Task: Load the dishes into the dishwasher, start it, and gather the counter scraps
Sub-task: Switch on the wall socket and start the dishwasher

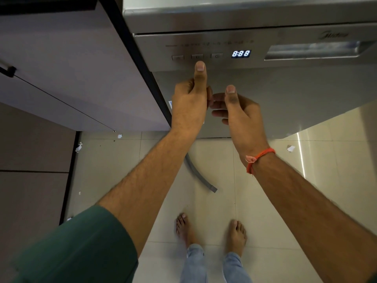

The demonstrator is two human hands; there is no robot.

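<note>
Stainless steel fronts the dishwasher [255, 88], door closed, display [241, 53] lit, so the starting step looks in hand. Left hand [189, 103] has fingers curled on nothing, thumb raised just below the middle button [197, 57]; a short upward press seems needed. Right hand [238, 111] hangs relaxed and empty beside it. Below the fingers lie a grey hose [199, 174] and paper scraps [78, 148] on the floor; nothing blocks the panel.
</note>
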